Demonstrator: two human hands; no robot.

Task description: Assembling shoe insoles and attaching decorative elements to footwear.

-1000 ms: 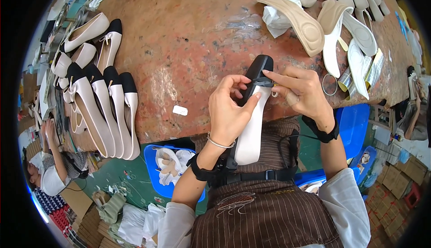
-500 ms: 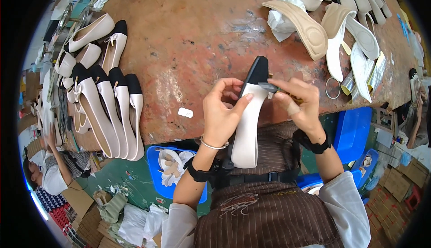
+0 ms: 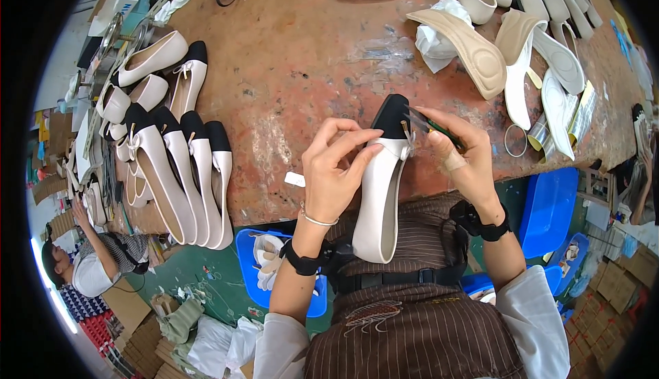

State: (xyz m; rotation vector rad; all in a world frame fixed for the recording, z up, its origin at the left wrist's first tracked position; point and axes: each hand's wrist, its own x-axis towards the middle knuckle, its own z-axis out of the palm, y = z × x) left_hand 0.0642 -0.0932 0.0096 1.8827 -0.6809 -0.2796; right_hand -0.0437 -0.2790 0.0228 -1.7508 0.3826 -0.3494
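My left hand (image 3: 335, 170) is closed on a cream ballet flat (image 3: 376, 204) with a black toe cap, pinching its side near the seam below the cap. The toe points away from me and the heel hangs over the table's near edge, towards my apron. A small bow (image 3: 405, 147) with a gold-coloured bar sits at the shoe's right side. Just right of it, my right hand (image 3: 463, 152) is closed around small snips (image 3: 446, 134) with dark blades and some green on the handle. The blade tips are close to the black toe; whether they touch it I cannot tell.
Finished-looking flats (image 3: 185, 194) stand in a row at the left. Insoles (image 3: 473, 53), crumpled paper and more shoes lie at the right. A white tag (image 3: 294, 179) is beside my left hand. Blue bins (image 3: 549, 207) stand below the table edge. A person (image 3: 89, 262) is at far left.
The shoe has turned in my left hand, so its opening and bow now show on the right. The snips have moved from the seam up beside the toe, their blades now apart from the bow.
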